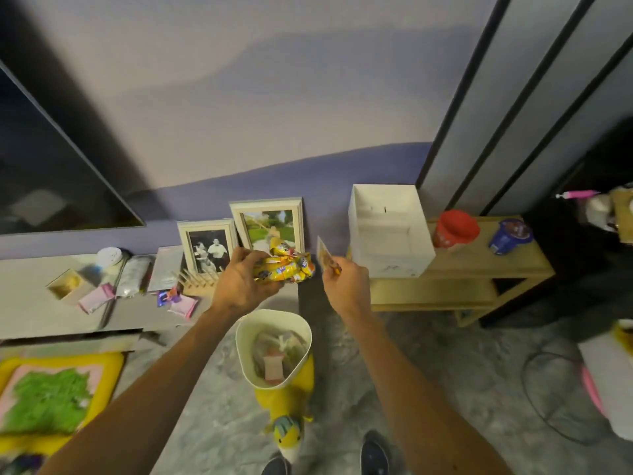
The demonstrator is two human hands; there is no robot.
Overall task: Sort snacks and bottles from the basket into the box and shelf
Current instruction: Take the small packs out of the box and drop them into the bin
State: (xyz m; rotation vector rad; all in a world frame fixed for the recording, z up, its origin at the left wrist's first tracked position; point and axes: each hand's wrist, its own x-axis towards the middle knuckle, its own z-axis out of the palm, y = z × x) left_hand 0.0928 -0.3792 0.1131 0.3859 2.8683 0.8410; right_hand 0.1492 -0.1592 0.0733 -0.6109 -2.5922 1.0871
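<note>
Purple-grey walls and a mottled grey carpet (pixel 428 371) framed what appeared to be a sorting job partly done. A cream plastic basket (pixel 274 314) stood on the floor at lower centre with other wrapped items lying inside it.

Just above it in the frame, the person's left hand (pixel 239 286) was curled round a bunch of crinkled yellow and orange foil snack packets (pixel 287 265), fingers and thumb closed on the bundle's near end. The right hand (pixel 346 282) pinched a thin, pale flat packet (pixel 323 255) between thumb and fingertips; blur hid what it was. Both loads hung in the air between the basket and an open white cardboard box (pixel 387 262), which sat on the top board of a low light-wood shelf (pixel 479 258) at centre right.

The foil packets looked light, soft and slippery, and seemed likely to crush or slide apart under a hard squeeze. A gentle hold across the middle of the bundle seemed safest, with the flat packet taken by its edge.

A red plastic cup (pixel 455 229) and a blue printed cup (pixel 510 236) stood on the shelf right of the box. At left, a pale grey surface (pixel 34 303) carried two framed photographs (pixel 269 228) leaning on the wall, below a dark television screen (pixel 51 173) at upper left. A yellow plush toy (pixel 286 406) lay against the basket, and a dark cable (pixel 548 423) looped across the carpet at lower right.
</note>
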